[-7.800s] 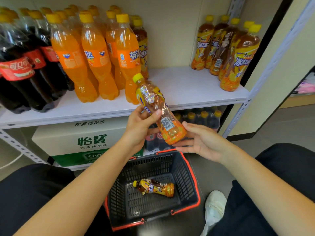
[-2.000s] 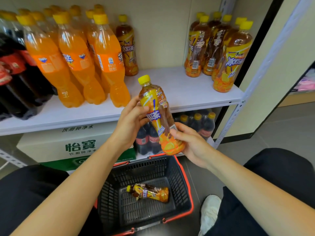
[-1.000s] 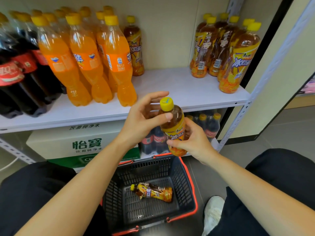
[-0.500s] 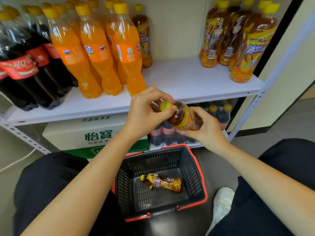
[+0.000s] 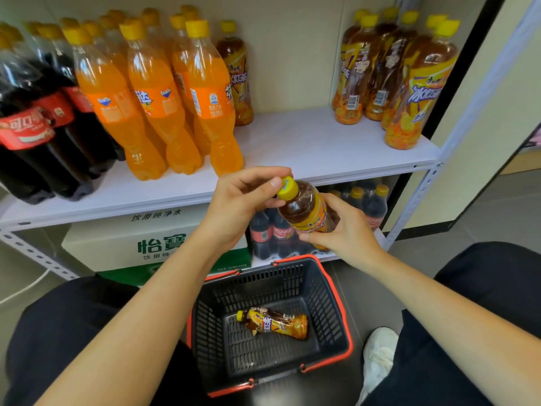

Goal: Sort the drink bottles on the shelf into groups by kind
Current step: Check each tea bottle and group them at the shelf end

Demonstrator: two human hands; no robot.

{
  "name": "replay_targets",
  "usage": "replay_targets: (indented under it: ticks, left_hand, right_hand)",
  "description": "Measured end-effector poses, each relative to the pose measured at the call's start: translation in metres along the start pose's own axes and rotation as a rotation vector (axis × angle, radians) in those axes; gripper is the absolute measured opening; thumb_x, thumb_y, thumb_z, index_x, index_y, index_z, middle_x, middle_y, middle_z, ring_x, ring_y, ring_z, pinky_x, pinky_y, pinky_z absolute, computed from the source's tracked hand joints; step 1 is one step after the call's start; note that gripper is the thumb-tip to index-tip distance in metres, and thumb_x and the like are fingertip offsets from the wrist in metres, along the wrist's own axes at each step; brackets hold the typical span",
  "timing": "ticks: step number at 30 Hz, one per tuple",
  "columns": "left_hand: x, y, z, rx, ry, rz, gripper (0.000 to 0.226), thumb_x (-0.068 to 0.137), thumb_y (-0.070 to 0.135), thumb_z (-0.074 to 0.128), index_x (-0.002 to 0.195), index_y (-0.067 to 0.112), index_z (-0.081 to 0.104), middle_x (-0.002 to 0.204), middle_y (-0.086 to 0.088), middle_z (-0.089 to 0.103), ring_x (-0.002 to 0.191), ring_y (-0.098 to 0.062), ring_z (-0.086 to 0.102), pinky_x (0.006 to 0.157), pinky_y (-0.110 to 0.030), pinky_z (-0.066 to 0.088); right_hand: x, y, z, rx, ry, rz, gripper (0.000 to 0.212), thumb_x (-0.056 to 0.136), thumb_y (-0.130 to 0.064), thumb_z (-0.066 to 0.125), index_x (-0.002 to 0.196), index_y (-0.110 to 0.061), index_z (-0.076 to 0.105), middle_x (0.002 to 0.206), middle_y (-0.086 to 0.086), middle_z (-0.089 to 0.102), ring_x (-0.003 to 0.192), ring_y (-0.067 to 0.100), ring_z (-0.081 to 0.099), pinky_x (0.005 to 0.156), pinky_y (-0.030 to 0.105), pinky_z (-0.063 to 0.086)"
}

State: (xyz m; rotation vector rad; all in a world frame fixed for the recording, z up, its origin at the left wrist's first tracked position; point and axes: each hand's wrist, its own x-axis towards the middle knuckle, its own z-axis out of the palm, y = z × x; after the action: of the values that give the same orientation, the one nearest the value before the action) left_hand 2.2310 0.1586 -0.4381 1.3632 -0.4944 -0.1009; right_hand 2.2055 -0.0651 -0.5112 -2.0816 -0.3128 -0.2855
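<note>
In front of the shelf, the right hand grips the iced-tea bottle and the left hand pinches its yellow cap; FANTA-labelled bottles stand on the shelf.

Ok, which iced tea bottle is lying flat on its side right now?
The loose bottle on the floor of the basket, cap pointing left. The shelf tea bottles stand upright; the held bottle is only tilted.
</note>
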Motion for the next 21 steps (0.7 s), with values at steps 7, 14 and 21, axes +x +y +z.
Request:
replay_targets:
  ticks: [7, 14, 21]
  left_hand:
    - [-0.002, -0.001, 0.005, 0.263, 0.028, 0.263, 0.033, 0.085, -0.004, 0.076, 0.113, 0.013, 0.074, 0.114, -0.005, 0.075, 0.100, -0.017, 0.071, 0.087, -0.025, 0.055]
    - [0.005, -0.009, 0.007, 0.238, 0.209, 0.254, 0.023, 0.083, 0.003, 0.080, 0.099, 0.019, 0.077, 0.107, 0.002, 0.077, 0.093, -0.013, 0.074, 0.083, -0.026, 0.059]
    - [0.005, -0.012, 0.004, 0.212, 0.059, 0.222, 0.037, 0.091, -0.001, 0.069, 0.124, 0.016, 0.067, 0.132, -0.005, 0.069, 0.116, -0.022, 0.069, 0.093, -0.033, 0.057]
  right_hand:
    - [0.001, -0.007, -0.007, 0.033, -0.121, 0.045, 0.063, 0.065, -0.057, 0.085, 0.121, -0.047, 0.058, 0.114, -0.027, 0.070, 0.106, -0.003, 0.067, 0.087, 0.012, 0.052]
    - [-0.003, -0.010, -0.009, 0.213, -0.403, 0.123, 0.066, 0.077, -0.018, 0.090, 0.135, -0.024, 0.057, 0.126, -0.011, 0.071, 0.118, 0.008, 0.066, 0.097, 0.028, 0.055]
    - [-0.002, -0.015, -0.016, 0.376, -0.351, 0.206, 0.054, 0.076, -0.018, 0.086, 0.125, -0.023, 0.065, 0.118, -0.005, 0.076, 0.110, 0.012, 0.071, 0.090, 0.028, 0.058]
